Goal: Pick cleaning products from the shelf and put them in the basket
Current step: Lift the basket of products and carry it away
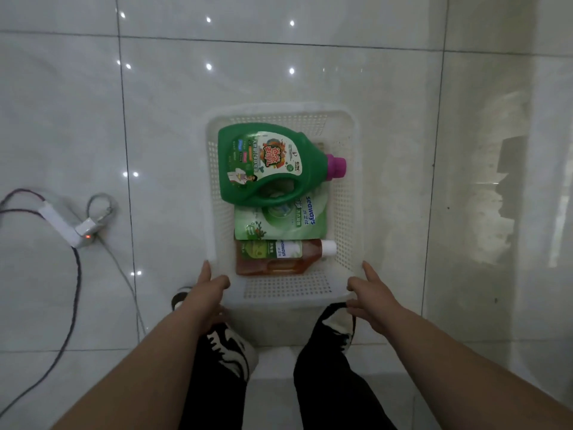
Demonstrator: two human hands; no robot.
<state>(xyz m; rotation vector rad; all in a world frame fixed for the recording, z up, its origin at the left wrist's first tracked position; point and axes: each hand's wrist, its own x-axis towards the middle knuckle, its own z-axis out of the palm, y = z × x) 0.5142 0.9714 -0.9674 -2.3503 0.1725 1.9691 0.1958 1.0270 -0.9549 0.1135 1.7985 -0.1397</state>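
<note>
1. Basket point(344, 212), white and perforated: a green jug point(263, 162), a pouch point(285, 223) and an amber bottle point(273, 259) lie flat inside.
2. Left hand point(207, 293): fingers point(221, 282) grasp the basket's near-left corner.
3. Right hand point(372, 296): fingers grasp the basket's near-right corner.

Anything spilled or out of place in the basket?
No spill shows. The green plastic jug with purple cap lies sideways overlapping the green refill pouch, amber white-capped bottle beside it, all inside the white perforated basket.
</note>
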